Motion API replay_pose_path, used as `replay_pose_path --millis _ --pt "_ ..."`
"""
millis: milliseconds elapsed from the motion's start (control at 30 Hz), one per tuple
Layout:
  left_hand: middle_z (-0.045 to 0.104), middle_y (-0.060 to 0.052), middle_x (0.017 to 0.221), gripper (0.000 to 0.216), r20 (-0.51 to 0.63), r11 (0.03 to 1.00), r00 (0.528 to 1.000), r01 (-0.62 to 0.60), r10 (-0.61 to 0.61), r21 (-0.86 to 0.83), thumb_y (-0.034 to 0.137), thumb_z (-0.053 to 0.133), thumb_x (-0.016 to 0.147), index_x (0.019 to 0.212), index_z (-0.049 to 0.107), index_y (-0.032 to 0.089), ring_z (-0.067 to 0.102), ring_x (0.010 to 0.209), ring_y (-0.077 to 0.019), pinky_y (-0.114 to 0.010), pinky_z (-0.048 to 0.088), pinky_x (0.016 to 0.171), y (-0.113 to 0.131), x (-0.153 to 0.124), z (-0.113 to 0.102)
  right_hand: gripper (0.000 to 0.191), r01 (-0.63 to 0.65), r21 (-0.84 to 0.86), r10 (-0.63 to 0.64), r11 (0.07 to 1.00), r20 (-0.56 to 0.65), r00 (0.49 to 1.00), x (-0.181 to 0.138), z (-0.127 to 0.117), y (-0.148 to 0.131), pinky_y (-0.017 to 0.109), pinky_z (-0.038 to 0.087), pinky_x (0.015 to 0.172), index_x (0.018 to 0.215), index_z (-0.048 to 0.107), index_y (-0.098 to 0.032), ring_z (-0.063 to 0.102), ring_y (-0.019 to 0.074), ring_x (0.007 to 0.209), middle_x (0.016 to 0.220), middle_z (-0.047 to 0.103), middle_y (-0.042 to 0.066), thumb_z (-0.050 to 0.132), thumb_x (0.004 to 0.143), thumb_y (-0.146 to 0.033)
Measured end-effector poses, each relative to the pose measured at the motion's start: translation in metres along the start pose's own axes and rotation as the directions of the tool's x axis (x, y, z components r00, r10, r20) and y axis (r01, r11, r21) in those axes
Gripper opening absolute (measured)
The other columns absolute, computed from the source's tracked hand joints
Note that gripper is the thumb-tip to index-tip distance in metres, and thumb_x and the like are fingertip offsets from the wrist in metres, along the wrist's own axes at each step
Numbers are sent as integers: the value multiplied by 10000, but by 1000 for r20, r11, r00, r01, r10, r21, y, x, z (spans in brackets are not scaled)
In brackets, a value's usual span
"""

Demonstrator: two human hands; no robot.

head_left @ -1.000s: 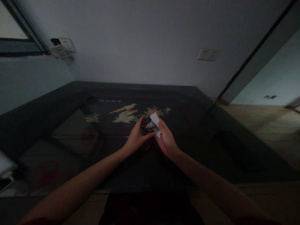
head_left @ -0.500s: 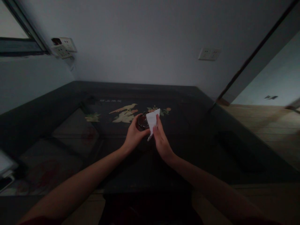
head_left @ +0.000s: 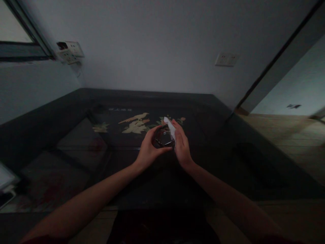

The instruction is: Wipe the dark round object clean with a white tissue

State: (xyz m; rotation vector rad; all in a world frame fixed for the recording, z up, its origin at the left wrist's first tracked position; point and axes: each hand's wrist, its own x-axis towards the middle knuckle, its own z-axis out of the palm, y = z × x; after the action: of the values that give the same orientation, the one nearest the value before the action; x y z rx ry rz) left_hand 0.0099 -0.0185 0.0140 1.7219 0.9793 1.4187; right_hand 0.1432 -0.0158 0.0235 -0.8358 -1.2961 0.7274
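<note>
My left hand point(head_left: 148, 149) is wrapped round a small clear glass point(head_left: 163, 138) held just above the dark table point(head_left: 215, 135). My right hand point(head_left: 181, 143) presses a white tissue point(head_left: 170, 127) against the right side of the glass, fingers extended along it. The room is dim and the glass shows only as a faint ring and reflections. Both forearms reach in from the bottom of the view.
The table top carries a painted bird and flower design point(head_left: 137, 122). Wall sockets point(head_left: 68, 51) hang at the upper left and another socket point(head_left: 226, 59) on the back wall. A white object point(head_left: 5, 178) lies at the left edge. A wooden floor point(head_left: 286, 135) lies to the right.
The right hand moved the tissue from the glass's top to its right side, and its fingers flattened. The left hand turned the glass a little and kept its hold.
</note>
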Motion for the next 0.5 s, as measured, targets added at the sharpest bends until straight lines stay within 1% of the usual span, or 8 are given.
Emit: replay_pose_path --millis 67,133,200,267,367,433,500 --pt "544 -117 1287 816 26 1000 999 -22 21 14 338 831 568 1281 450 228 525 1187 -271 -448 411 1023 -1 0 -1 410 -60 53 59 997 19 998 1 0 3 433 384 1026 1118 614 -226 550 230 1137 1191 619 80 417 902 -513" --pt "561 -113 1261 811 36 999 999 -18 17 32 336 831 570 1280 455 227 538 1170 -265 -446 412 1020 -1 2 -3 428 -120 85 119 989 20 993 0 2 4 431 418 990 1124 607 -218 580 235 1082 1152 635 83 418 895 -526" --pt "569 -112 1250 796 15 998 1000 3 -4 66 328 828 572 1273 466 221 536 1170 -267 -454 401 1027 -1 5 -4 445 -144 93 144 985 7 989 -4 5 3 430 378 1033 1175 578 -226 531 237 1162 1229 595 77 414 895 -532" --pt "561 -117 1261 787 -22 995 999 25 -23 94 306 825 571 1270 475 213 525 1182 -273 -463 390 1033 0 8 -5 473 -151 100 151 983 6 988 -11 8 -2 427 297 1098 1261 513 -242 431 227 1273 1345 510 65 412 899 -529" --pt "541 -124 1292 802 -70 994 997 50 -44 92 267 818 567 1287 467 213 514 1195 -279 -473 384 1033 0 11 -5 507 -181 119 178 976 36 983 -20 13 -12 414 224 1138 1342 421 -262 337 209 1343 1447 395 45 429 900 -510" --pt "540 -126 1296 808 -77 996 995 62 -57 65 255 816 567 1291 459 210 516 1195 -276 -474 376 1040 0 11 -5 505 -202 124 198 972 39 979 -22 13 -16 403 230 1136 1348 409 -265 340 202 1341 1455 382 44 439 900 -497" --pt "560 -127 1275 794 -54 997 996 66 -64 39 268 821 566 1274 468 197 526 1188 -272 -467 374 1048 1 9 -5 483 -200 123 200 972 17 980 -20 12 -17 396 262 1118 1317 444 -261 391 201 1303 1409 439 52 448 896 -498"
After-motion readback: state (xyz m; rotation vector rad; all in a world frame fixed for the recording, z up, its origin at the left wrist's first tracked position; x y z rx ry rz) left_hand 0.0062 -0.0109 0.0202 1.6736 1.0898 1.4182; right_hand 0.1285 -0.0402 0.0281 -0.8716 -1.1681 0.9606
